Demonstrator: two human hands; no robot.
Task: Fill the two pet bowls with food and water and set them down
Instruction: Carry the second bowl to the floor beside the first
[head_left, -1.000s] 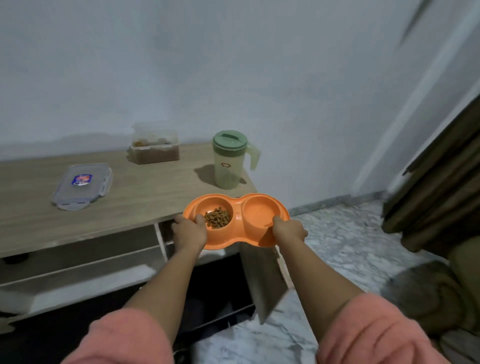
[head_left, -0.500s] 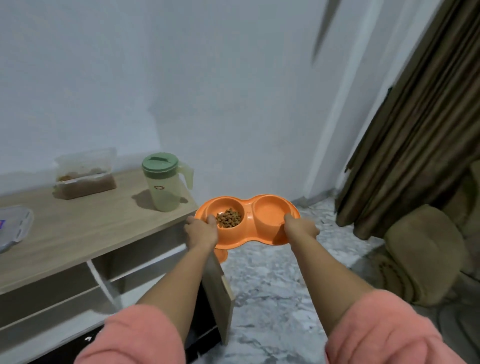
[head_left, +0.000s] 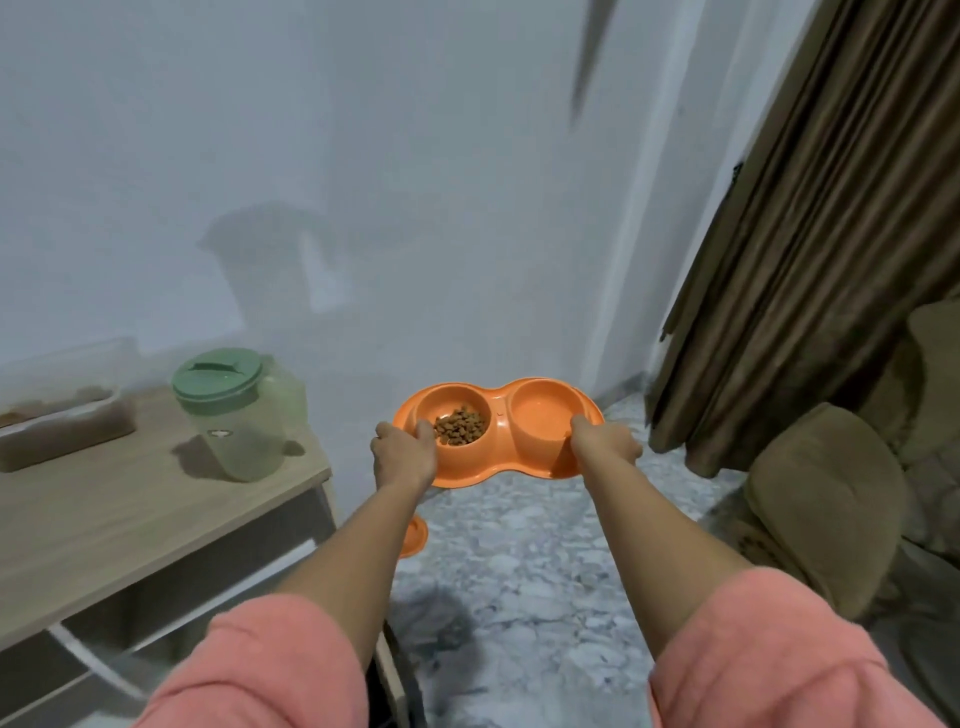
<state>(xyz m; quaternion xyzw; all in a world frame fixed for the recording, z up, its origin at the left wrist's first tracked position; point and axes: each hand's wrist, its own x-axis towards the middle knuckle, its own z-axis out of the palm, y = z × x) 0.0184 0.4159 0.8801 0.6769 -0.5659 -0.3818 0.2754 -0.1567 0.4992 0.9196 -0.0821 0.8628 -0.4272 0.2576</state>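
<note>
Head view, left to right. Far left, a clear tub (head_left: 62, 423) with brown food in it sits on the wooden surface (head_left: 130, 525). Right of it stands a jug (head_left: 236, 415) with a green lid, near the surface's right edge. Off that edge and further right, a double orange pet dish (head_left: 496, 415) is held in the air over the marble floor (head_left: 519, 597), well apart from the jug.

Left hand (head_left: 405, 452) grips the dish's near-left rim, fingers curled onto it beside the left bowl, which holds kibble (head_left: 461, 426). Right hand (head_left: 605, 441) grips the near-right rim beside the right bowl (head_left: 543, 415); that bowl looks glossy, probably water, cannot tell for sure. So the dish spans between the two grips, both clamped on the rim, dish roughly level and stretching away to the far side of the knuckles. A small orange piece (head_left: 415, 538) shows below the left forearm, low down; what it is cannot be told.

Step in hand, by my judgement: filling looks done, this is the carry to the setting-down spot. Next move calls for lowering the dish flat to the floor, keeping both sides even so nothing spills, then letting go. Brown curtain (head_left: 805, 234) and a cushion (head_left: 831, 499) at far right are best avoided.
</note>
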